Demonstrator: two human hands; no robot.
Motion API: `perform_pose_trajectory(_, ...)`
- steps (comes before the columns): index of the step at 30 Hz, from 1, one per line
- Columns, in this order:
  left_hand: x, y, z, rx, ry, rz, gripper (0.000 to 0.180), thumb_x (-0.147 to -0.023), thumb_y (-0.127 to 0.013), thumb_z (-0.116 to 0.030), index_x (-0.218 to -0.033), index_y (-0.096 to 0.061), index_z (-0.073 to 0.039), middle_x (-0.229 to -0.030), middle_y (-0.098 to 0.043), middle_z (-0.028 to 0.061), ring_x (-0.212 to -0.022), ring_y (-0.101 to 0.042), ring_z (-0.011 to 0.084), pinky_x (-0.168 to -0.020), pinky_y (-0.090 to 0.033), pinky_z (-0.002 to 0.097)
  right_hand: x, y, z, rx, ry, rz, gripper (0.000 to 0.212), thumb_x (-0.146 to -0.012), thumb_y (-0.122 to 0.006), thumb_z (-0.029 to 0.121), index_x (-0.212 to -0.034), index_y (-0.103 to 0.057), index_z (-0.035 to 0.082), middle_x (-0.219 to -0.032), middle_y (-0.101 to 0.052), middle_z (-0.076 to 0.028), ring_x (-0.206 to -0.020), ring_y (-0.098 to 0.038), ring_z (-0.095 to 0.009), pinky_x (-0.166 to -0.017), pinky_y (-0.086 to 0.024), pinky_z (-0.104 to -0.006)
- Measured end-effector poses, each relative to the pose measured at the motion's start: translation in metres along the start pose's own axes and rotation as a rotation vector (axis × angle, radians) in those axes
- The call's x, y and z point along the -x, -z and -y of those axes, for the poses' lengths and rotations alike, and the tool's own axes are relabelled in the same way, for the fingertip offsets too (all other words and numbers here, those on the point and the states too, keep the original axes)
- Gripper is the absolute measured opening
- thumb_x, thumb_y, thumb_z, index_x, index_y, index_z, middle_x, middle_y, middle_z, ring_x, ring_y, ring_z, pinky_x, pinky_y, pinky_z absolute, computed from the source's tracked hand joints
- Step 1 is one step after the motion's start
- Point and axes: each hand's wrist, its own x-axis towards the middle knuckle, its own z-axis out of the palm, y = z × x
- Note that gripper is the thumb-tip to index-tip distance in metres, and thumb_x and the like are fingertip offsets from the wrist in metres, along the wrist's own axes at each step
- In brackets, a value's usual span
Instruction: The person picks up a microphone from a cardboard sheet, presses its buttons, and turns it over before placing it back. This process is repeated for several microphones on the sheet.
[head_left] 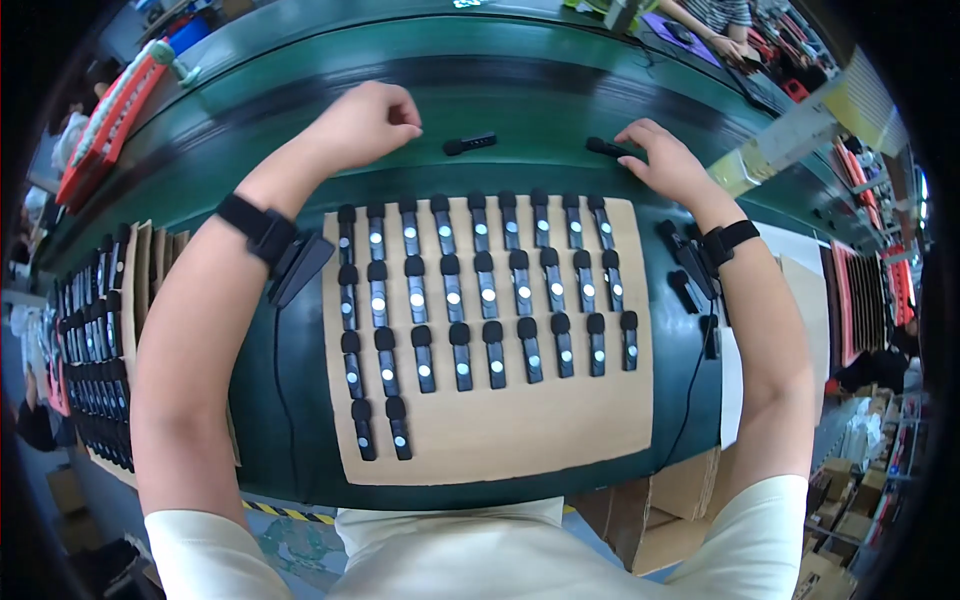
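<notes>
Small black microphones (488, 284) with foam tips and pale round spots lie in rows on a brown cardboard sheet (520, 430). The lowest row has only two, at its left end. Beyond the sheet, my left hand (368, 122) hovers over the green surface, fingers curled and thumb apart, nothing visible in it. Just right of it lies a loose black microphone (470, 143), untouched. Farther right, my right hand (660, 160) has thumb and forefinger around the end of another black microphone (604, 148), whose foam tip points left.
The green conveyor belt (540, 90) runs across behind the sheet. Several loose microphones (684, 292) lie right of the sheet, near a cable. More filled cardboard sheets (100, 330) stand at left. A metal post (790, 150) rises at right. A co-worker's hands (735, 48) show at the far right.
</notes>
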Motion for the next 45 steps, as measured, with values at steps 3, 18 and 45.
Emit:
perform_pose_trajectory(3,-0.021,-0.011,0.010,-0.048,-0.002,0.086,0.021,-0.079,-0.073,-0.020,-0.087,-0.068,-0.001,-0.081,-0.068,0.0135,-0.077,-0.066,0.0276,-0.073,-0.052,0.0360,-0.013,-0.017,-0.004,-0.039,-0.030,0.024,0.025,-0.086,-0.066,0.010,-0.108,-0.059,0.004,-0.111,-0.058,-0.013,-0.104,-0.059,-0.030,-0.091,-0.048,-0.0377)
perform_pose_trajectory(18,-0.041,-0.022,0.017,-0.074,0.021,0.164,0.024,-0.084,-0.072,-0.022,-0.096,-0.066,-0.001,-0.082,-0.068,0.0113,-0.078,-0.066,0.0204,-0.070,-0.052,0.0317,0.044,0.027,0.059,-0.682,-0.142,-0.151,0.023,-0.092,-0.061,0.008,-0.113,-0.058,0.001,-0.101,-0.059,-0.004,-0.092,-0.055,-0.012,-0.083,-0.045,-0.0268)
perform_pose_trajectory(45,0.302,-0.037,-0.104,1.252,0.275,-0.264,0.026,-0.083,-0.070,0.003,-0.108,-0.062,0.006,-0.100,-0.065,0.0129,-0.085,-0.065,0.0183,-0.079,-0.054,0.0314,0.186,-0.014,0.281,-1.206,-0.025,-0.199,0.032,-0.074,-0.075,-0.006,-0.104,-0.066,-0.001,-0.094,-0.062,-0.010,-0.083,-0.059,-0.019,-0.075,-0.047,-0.0277)
